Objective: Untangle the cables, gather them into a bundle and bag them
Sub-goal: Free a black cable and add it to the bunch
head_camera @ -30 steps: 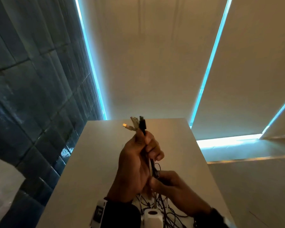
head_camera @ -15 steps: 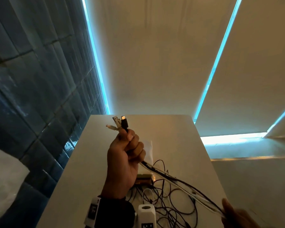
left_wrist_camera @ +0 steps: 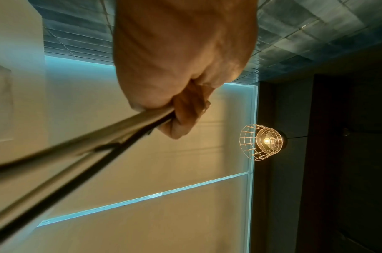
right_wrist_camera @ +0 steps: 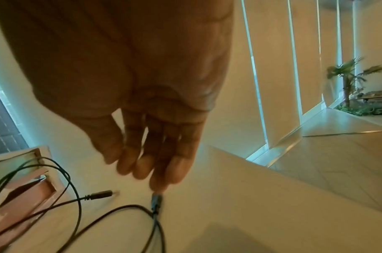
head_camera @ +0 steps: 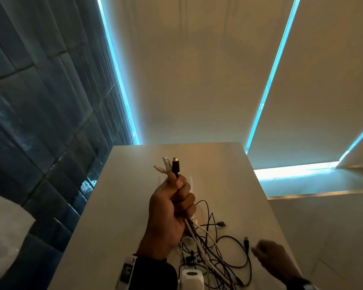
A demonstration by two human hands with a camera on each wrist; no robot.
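The left hand [head_camera: 169,214] grasps the cables [head_camera: 205,243], plug ends at 12 o'clock. The right hand [head_camera: 270,258] hovers released above the desk [head_camera: 228,185], fingers [right_wrist_camera: 164,164] straight.

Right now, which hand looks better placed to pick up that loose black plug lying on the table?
The right hand, probably. It is open, with its fingertips just above the black plug on the table. The left hand already grips the cables.

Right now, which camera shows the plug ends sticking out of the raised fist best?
The head view: three plug ends stand above the left hand. The left wrist view shows only blurred cords; the right wrist view shows none.
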